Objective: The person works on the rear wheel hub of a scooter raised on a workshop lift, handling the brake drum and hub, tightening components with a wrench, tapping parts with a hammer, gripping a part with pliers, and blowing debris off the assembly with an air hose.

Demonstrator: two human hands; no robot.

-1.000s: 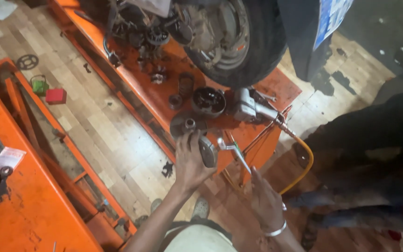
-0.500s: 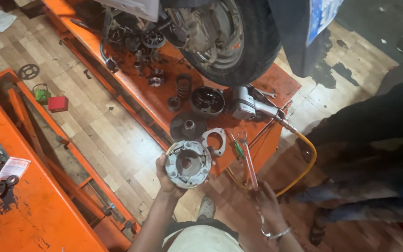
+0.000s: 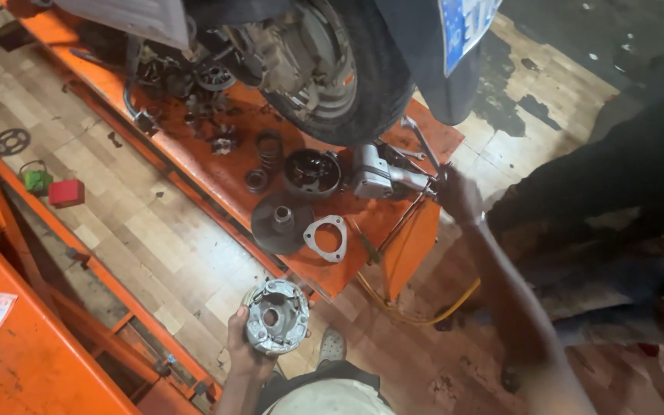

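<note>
My left hand [image 3: 241, 344] holds a round silver clutch assembly [image 3: 275, 316] low over the wooden floor, its face turned up. My right hand [image 3: 457, 194] reaches out to the right edge of the orange lift platform [image 3: 194, 157] and is curled around the rear end of a silver air wrench [image 3: 378, 177] lying there. On the platform between the hands lie a dark pulley disc [image 3: 280, 224], a triangular metal plate [image 3: 326, 237] and a black clutch bell [image 3: 311, 171].
A scooter's rear wheel [image 3: 340, 69] stands on the platform, with springs and small parts [image 3: 217, 138] scattered beside it. A yellow hose [image 3: 413, 315] loops under the platform edge. A red box [image 3: 65, 192], a green item [image 3: 36, 180] and a sprocket [image 3: 11, 141] lie on the floor. Another orange lift [image 3: 24, 361] fills the lower left.
My left hand lifted the clutch assembly off the platform and drew it toward me. My right hand moved up from near my body to the air wrench.
</note>
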